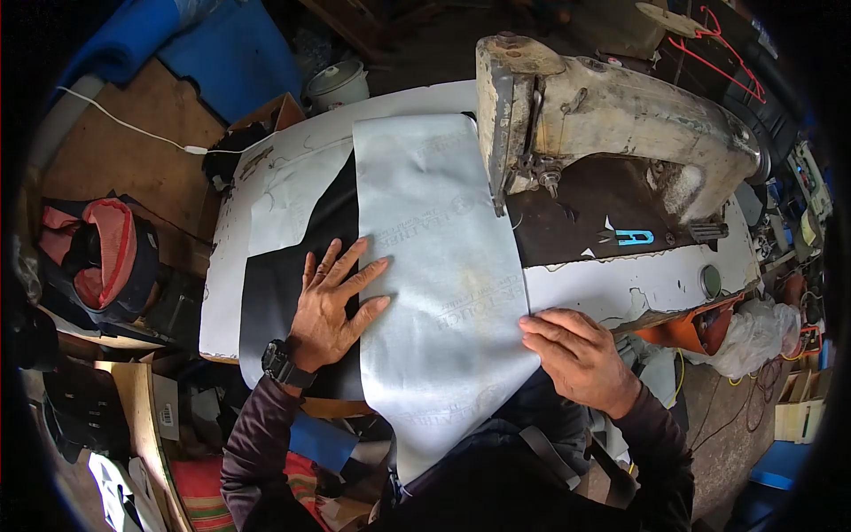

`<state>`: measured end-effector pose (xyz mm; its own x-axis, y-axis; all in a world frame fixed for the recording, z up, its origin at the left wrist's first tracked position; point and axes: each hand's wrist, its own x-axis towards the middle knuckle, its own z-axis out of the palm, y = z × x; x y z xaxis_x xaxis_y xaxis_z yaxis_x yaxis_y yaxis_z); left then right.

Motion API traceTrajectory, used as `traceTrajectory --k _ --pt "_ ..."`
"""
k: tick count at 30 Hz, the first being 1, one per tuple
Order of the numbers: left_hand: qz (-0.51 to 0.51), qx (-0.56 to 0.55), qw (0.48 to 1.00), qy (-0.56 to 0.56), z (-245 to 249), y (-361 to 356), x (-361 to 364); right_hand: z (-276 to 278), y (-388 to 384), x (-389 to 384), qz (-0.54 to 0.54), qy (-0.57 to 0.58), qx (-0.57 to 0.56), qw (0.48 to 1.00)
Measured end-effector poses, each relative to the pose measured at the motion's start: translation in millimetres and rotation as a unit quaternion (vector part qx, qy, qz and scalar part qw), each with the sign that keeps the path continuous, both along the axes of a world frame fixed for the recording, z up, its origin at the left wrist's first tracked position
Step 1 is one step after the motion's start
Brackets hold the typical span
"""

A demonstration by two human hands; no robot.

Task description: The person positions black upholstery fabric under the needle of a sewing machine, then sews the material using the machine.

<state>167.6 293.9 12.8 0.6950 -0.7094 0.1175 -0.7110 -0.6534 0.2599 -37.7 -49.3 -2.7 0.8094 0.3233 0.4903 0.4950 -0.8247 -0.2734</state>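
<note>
A long pale grey leatherette sheet (434,293), printed with faint "LEATHER" lettering, lies across the sewing machine table and hangs over its front edge. Its right edge runs close beside the needle area of a worn sewing machine (612,106). My left hand (332,306) rests flat with fingers spread, the fingertips on the sheet's left edge. Beneath that hand lies a black piece of material (275,293). At the right edge of the sheet, my right hand (576,355) pinches the border between thumb and fingers; the thumb is mostly hidden.
Blue thread snips (634,237) lie on the dark machine bed, and a small round tin (710,281) sits near the table's right end. A white cable (133,122) crosses at left. A bag with red lining (97,253) stands left of the table (222,301).
</note>
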Motion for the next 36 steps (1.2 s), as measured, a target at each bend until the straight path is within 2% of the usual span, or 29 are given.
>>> traceTrajectory --k 36 --pt "0.018 -0.001 1.000 -0.018 -11 -29 98 16 -26 93 0.001 0.034 -0.015 0.999"
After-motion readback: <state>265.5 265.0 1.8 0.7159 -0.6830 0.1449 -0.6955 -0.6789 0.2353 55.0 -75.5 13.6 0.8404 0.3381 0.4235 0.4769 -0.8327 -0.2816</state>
